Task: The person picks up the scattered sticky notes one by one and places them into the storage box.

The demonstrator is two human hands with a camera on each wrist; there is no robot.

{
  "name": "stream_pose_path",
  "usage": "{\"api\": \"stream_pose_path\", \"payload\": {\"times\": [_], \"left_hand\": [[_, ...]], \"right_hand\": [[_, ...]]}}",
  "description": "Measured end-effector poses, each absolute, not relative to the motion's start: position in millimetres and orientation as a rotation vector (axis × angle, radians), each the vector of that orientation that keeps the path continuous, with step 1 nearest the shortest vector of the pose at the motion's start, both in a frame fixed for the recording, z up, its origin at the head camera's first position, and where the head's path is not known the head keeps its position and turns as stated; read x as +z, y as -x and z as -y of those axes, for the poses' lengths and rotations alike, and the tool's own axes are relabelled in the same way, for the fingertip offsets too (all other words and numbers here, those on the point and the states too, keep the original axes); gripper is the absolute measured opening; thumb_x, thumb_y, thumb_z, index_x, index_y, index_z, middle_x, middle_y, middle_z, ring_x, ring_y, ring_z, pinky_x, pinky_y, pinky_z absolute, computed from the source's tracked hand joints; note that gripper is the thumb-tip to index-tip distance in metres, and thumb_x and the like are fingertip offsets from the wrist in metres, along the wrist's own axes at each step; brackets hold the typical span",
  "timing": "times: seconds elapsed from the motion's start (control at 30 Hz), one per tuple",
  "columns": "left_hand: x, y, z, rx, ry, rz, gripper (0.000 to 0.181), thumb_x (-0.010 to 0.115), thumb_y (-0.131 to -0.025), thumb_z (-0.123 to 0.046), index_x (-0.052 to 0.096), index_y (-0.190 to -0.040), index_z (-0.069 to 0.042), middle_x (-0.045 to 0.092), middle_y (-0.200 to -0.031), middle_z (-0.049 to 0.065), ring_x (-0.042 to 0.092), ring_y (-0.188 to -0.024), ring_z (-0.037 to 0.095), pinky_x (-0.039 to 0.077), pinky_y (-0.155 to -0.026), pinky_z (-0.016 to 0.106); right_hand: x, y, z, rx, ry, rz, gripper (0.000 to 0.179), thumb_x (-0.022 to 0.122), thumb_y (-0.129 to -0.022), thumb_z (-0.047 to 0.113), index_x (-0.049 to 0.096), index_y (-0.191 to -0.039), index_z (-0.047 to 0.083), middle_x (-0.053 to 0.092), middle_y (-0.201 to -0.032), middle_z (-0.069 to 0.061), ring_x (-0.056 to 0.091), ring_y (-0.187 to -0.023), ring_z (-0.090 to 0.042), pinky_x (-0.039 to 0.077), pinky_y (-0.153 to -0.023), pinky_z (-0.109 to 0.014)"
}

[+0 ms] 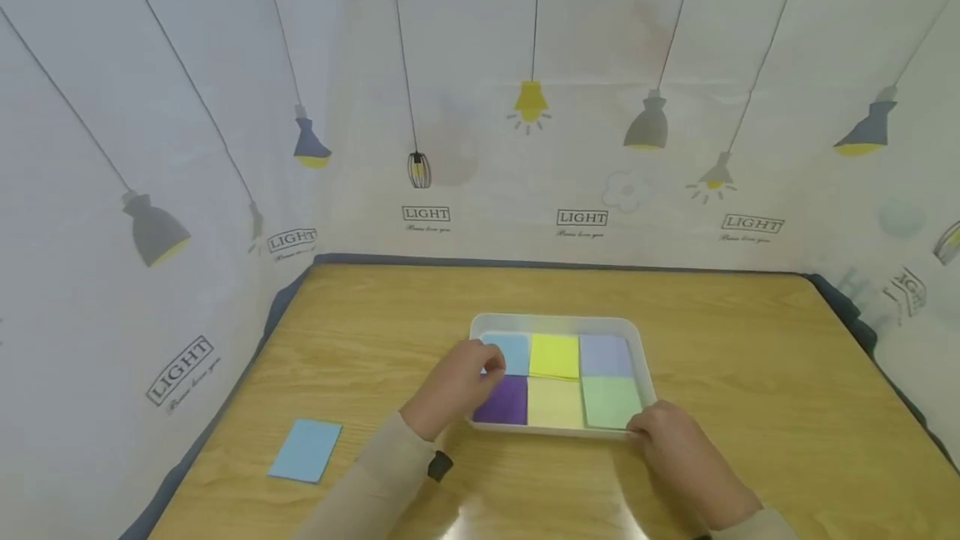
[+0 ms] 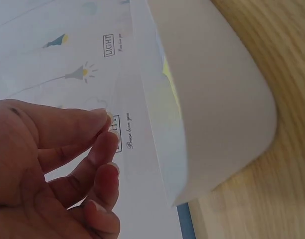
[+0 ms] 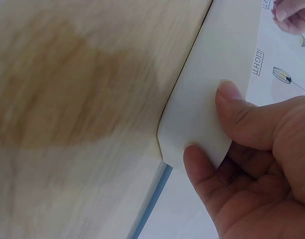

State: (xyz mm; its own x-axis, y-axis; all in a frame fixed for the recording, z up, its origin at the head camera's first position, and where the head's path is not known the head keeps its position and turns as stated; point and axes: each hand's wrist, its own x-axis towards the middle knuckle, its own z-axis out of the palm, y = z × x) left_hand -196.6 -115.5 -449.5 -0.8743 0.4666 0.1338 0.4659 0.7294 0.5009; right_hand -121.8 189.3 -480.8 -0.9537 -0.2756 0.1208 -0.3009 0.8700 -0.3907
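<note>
In the head view a white tray (image 1: 551,432) holds square paper sheets in two rows. The back row has a light blue sheet (image 1: 512,350), a bright yellow one (image 1: 554,355) and a lavender one (image 1: 606,355). Purple (image 1: 501,402), pale yellow (image 1: 555,403) and light green sheets (image 1: 612,402) make up the front row. My left hand (image 1: 467,375) hovers at the tray's left side, fingers loosely curled, thumb tip close to the index finger, with nothing visible between them. My right hand (image 1: 675,444) grips the tray's front right corner between thumb and fingers.
Another light blue sheet (image 1: 305,450) lies alone on the wooden table (image 1: 390,298), left of the tray. A pale curtain (image 1: 480,240) printed with hanging lamps encloses the table at the back and both sides.
</note>
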Motion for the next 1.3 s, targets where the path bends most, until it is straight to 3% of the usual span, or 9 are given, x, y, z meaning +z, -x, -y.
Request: {"api": "stream_pose_path", "payload": {"times": [0.27,0.5,1.07,1.3], "left_hand": [[-456.5,179.3,149.9,0.912,-0.603,-2.91,0.006,0.067,-0.096,-0.009,0.072,-0.098,-0.007,0.065,-0.09,0.001,0.057,-0.088,0.017,0.051,-0.078,0.034],[-464.1,171.1,175.9,0.855,-0.551,-2.954,0.005,0.067,-0.096,-0.011,0.071,-0.099,-0.011,0.063,-0.091,0.0,0.054,-0.084,0.014,0.048,-0.072,0.03],[-471.6,155.7,263.1,0.759,-0.292,-2.971,0.008,0.073,-0.09,-0.005,0.07,-0.094,-0.011,0.061,-0.088,-0.001,0.054,-0.082,0.014,0.049,-0.074,0.034],[-478.9,150.5,310.2,0.665,-0.341,-2.935,0.019,0.082,-0.082,-0.015,0.072,-0.097,-0.013,0.064,-0.093,-0.001,0.06,-0.089,0.017,0.053,-0.081,0.041]], "right_hand": [[-482.2,120.3,-188.9,0.706,-0.426,3.005,0.008,0.076,-0.087,0.013,0.076,-0.082,0.007,0.069,-0.081,0.0,0.061,-0.08,-0.012,0.058,-0.075,-0.037],[-484.7,121.9,-190.3,0.666,-0.453,2.964,0.004,0.08,-0.082,0.011,0.076,-0.079,0.012,0.068,-0.077,0.002,0.058,-0.076,-0.011,0.055,-0.07,-0.034],[-484.2,122.4,-188.9,0.652,-0.452,2.96,0.004,0.08,-0.081,0.009,0.076,-0.079,0.011,0.069,-0.076,0.001,0.058,-0.074,-0.011,0.054,-0.069,-0.034],[-484.2,122.2,-189.8,0.632,-0.468,2.944,0.006,0.081,-0.08,0.008,0.077,-0.078,0.012,0.069,-0.075,0.003,0.057,-0.073,-0.01,0.053,-0.067,-0.031]]}}
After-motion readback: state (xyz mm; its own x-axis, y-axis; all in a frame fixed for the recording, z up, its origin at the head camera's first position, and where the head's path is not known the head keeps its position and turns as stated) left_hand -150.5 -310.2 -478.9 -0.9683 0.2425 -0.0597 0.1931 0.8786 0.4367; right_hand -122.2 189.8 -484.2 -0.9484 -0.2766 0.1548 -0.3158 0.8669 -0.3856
